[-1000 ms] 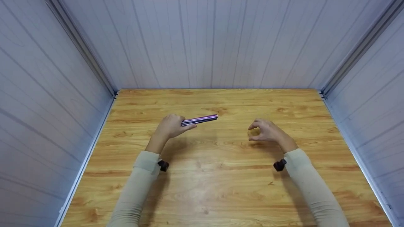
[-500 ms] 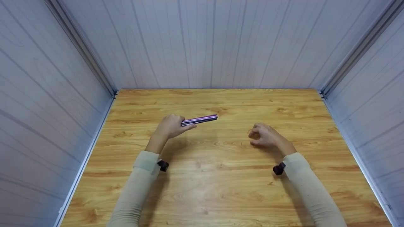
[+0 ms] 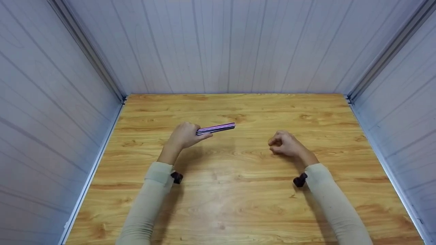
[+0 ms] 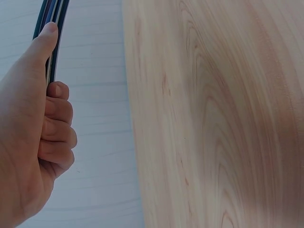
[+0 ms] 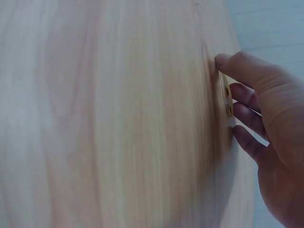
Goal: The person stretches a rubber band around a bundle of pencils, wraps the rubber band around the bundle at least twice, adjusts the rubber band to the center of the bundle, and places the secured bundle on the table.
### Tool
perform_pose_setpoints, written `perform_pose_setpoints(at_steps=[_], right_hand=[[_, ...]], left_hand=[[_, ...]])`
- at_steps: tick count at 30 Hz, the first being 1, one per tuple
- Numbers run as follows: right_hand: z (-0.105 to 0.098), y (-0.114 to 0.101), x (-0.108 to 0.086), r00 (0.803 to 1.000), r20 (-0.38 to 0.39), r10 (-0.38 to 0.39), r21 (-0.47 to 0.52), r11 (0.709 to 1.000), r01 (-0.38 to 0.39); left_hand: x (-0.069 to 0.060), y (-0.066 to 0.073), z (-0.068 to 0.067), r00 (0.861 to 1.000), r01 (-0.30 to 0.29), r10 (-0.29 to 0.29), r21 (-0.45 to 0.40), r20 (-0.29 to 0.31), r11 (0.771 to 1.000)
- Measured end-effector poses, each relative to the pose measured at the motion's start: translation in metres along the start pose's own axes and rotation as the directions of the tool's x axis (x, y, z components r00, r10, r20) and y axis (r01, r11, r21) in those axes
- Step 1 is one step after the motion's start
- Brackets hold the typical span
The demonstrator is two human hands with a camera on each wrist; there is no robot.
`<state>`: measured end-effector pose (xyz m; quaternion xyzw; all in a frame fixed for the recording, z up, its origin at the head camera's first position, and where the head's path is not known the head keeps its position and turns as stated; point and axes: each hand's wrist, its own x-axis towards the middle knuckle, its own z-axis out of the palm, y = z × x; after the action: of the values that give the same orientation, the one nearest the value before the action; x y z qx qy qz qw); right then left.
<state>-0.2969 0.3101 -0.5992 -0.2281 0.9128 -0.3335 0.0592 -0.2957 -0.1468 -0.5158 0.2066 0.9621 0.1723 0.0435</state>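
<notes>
My left hand [image 3: 184, 135] grips a bundle of slim, pencil-like sticks [image 3: 218, 128], dark with purple and pale stripes, above the table. In the left wrist view the thumb lies along the sticks [image 4: 56, 42] and the other fingers curl round them. To the right, my right hand [image 3: 289, 144] is low at the tabletop, thumb and fingers curled toward each other. A thin yellow rubber band [image 5: 230, 107] shows between them in the right wrist view, partly covered by the fingers. In the head view the band is hidden.
Both hands are over a wood-grain table [image 3: 221, 190]. Pale panel walls [image 3: 218, 47] border its back and both sides. A small black camera [image 3: 177, 177] sits at the left wrist, another black camera [image 3: 300, 180] at the right.
My right hand's fingers have drawn in from a wide curve round the rubber band, and the loop no longer shows in the head view. The left hand and its bundle stay nearly still.
</notes>
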Motion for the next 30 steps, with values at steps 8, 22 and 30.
perform_pose_setpoints(at_steps=[8, 22, 30], right_hand=[[0.002, -0.003, 0.003, 1.0, -0.027, -0.004, -0.023, 1.0, 0.003], [0.006, 0.003, 0.002, 0.996, -0.082, 0.041, 0.076, 0.997, -0.034], [0.006, -0.013, 0.004, 0.95, -0.178, 0.255, 0.41, 0.897, -0.164]], left_hand=[[0.001, 0.001, 0.0, 1.0, 0.0, 0.0, 0.016, 0.016, 1.0], [-0.001, -0.002, 0.002, 0.999, 0.017, -0.016, -0.025, 0.028, 1.0], [-0.002, -0.001, 0.001, 0.999, 0.024, -0.024, -0.023, 0.028, 0.999]])
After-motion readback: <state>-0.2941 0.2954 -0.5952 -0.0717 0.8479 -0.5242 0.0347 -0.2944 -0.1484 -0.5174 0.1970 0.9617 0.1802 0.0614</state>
